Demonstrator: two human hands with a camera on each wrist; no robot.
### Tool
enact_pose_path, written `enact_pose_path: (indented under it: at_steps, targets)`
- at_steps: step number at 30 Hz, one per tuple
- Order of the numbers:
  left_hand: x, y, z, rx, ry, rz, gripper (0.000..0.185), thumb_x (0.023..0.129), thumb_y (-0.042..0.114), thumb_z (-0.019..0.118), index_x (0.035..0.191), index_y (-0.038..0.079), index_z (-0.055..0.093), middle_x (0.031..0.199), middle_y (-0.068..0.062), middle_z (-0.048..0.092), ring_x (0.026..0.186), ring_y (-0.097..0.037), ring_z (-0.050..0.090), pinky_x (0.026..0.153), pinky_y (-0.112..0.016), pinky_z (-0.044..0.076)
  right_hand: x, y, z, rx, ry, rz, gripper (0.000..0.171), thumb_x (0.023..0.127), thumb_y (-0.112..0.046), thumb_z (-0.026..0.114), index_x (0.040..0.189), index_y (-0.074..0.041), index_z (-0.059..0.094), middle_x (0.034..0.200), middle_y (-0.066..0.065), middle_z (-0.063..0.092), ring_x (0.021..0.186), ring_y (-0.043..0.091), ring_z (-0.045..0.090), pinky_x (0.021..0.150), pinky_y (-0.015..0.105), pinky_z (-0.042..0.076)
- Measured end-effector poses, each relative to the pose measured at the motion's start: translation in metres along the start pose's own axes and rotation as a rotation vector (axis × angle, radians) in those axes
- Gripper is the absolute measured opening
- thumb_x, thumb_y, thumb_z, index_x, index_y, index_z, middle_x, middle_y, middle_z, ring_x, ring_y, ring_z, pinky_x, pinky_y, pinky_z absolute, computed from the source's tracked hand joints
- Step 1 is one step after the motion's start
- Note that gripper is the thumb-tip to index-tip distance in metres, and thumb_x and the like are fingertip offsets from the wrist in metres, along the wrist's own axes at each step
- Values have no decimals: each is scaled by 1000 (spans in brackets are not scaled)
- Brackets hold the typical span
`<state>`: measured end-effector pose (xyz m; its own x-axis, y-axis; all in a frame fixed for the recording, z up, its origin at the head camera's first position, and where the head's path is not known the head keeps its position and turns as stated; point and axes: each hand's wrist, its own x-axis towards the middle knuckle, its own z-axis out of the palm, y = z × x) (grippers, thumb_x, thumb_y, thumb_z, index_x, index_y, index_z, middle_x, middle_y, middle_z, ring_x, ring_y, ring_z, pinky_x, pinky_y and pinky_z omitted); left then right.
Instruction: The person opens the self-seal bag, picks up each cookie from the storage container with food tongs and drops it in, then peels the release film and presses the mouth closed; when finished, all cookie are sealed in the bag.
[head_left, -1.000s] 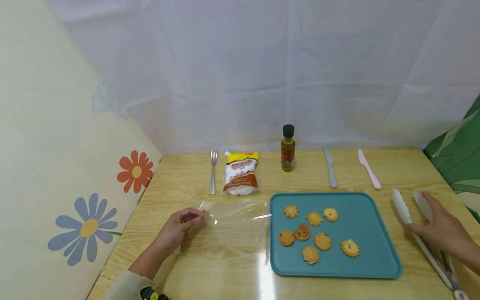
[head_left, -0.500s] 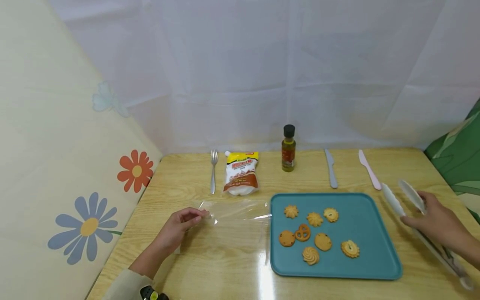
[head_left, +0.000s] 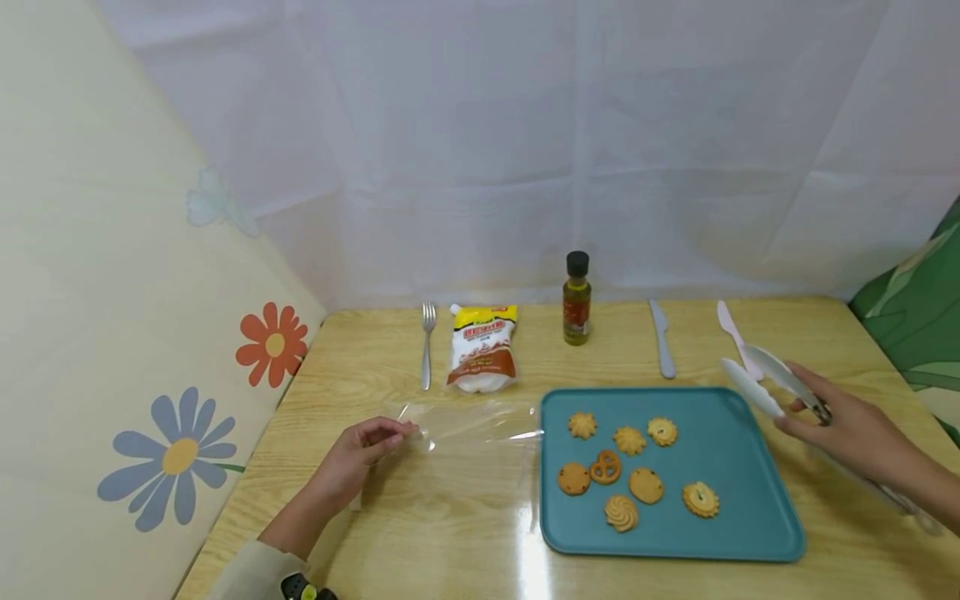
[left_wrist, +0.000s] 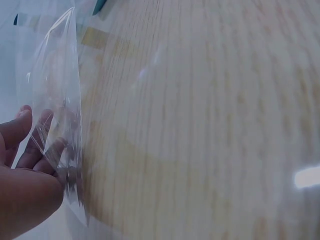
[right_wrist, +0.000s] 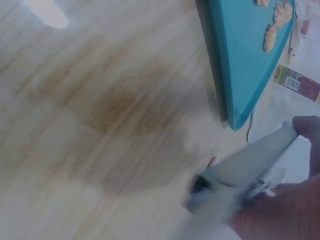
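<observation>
Head view shows a wooden counter [head_left: 420, 533] with a teal tray [head_left: 738, 467] on it. Seven cookies [head_left: 630, 467] lie on the tray. The right hand [head_left: 851, 429] is at the right edge of the tray, with its fingers curled around white tongs [head_left: 757, 379]. The tongs are lifted off the counter, their two tips stand a little apart, and the tips point over the far right corner of the tray. The left hand [head_left: 360, 450] is on the other side of the counter, left of the tray. It pinches the edge of a clear plastic bag [head_left: 472, 425] that lies flat on the counter, just beside the tray. In the left wrist view the fingers [left_wrist: 30, 150] hold the thin bag [left_wrist: 57, 115] up from the wood. In the right wrist view the tongs [right_wrist: 250, 165] look blurry, and the tray [right_wrist: 245, 60] is close by. At the back of the counter are a fork [head_left: 427, 342], a yellow and brown pouch [head_left: 482, 346], a small oil bottle [head_left: 576, 300], a grey knife [head_left: 662, 337] and a pink knife [head_left: 731, 329].
</observation>
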<state>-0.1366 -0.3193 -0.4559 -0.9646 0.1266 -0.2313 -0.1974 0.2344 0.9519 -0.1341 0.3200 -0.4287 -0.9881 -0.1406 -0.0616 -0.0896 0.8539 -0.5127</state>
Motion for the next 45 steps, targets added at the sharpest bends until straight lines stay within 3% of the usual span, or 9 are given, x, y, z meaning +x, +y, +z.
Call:
enact_pose_path:
  at_steps: [4, 8, 17, 25, 28, 31, 35, 42, 45]
  targets:
    - [-1, -1, 0, -2, 2, 6, 23, 105, 6, 58, 122, -7, 66, 125, -6, 73, 119, -2, 61, 97, -19, 50, 2, -7, 2, 14, 20, -31, 74, 103, -37, 65, 151, 11, 34, 107, 24, 65, 62, 14, 48, 50, 29, 40]
    - [-2, 0, 1, -7, -4, 25, 24, 104, 7, 60, 121, -9, 66, 126, -8, 72, 119, -4, 61, 96, -19, 50, 5, -11, 3, 13, 38, -32, 65, 103, -38, 63, 135, 16, 45, 108, 33, 64, 72, 26, 59, 53, 32, 45]
    - [-3, -1, 1, -19, -7, 29, 23, 104, 6, 60, 120, -9, 66, 128, -11, 71, 119, -7, 61, 98, -20, 49, 9, -15, 0, 75, -74, -112, 71, 108, -35, 56, 157, 9, 29, 143, 48, 42, 118, 59, 56, 79, 56, 53]
    - [-5, 1, 1, -18, -7, 28, 22, 104, 6, 60, 119, -9, 66, 128, -11, 71, 120, -6, 61, 98, -19, 49, 12, -28, -2, 17, -99, -117, 74, 107, -41, 56, 155, 11, 33, 133, 43, 54, 109, 53, 63, 79, 56, 55]
    - [-4, 1, 1, -16, -7, 28, 22, 104, 6, 60, 119, -10, 65, 127, -11, 71, 120, -6, 61, 98, -19, 50, 12, -34, -1, -16, -91, -158, 75, 99, -43, 69, 147, 10, 44, 102, 22, 67, 81, 27, 64, 64, 38, 51]
    - [-4, 1, 2, -14, 2, 23, 23, 104, 6, 61, 120, -9, 66, 126, -11, 72, 119, -7, 62, 97, -20, 50, 12, -39, 0, -18, -91, -217, 73, 89, -41, 81, 137, 6, 50, 88, -3, 58, 65, 6, 45, 53, 26, 38]
    - [-4, 1, 2, -8, 0, 24, 23, 104, 6, 61, 121, -9, 66, 126, -10, 72, 120, -7, 61, 97, -19, 50, 15, -43, 1, 3, -100, -282, 71, 82, -37, 88, 131, 2, 52, 92, -4, 60, 64, 1, 42, 52, 24, 37]
    - [-2, 1, 1, -2, -6, 25, 24, 104, 6, 59, 122, -10, 65, 128, -11, 71, 120, -7, 62, 97, -20, 50, 18, -46, -1, -23, -133, -380, 93, 81, -39, 88, 149, 6, 44, 114, 6, 62, 77, 7, 45, 59, 24, 38]
    - [-2, 1, 1, -1, -12, 23, 26, 105, 6, 58, 124, -11, 64, 129, -13, 70, 120, -8, 62, 98, -20, 50, 21, -50, -2, -53, -145, -389, 98, 79, -42, 88, 152, 5, 44, 105, 3, 59, 79, 10, 46, 62, 25, 38]
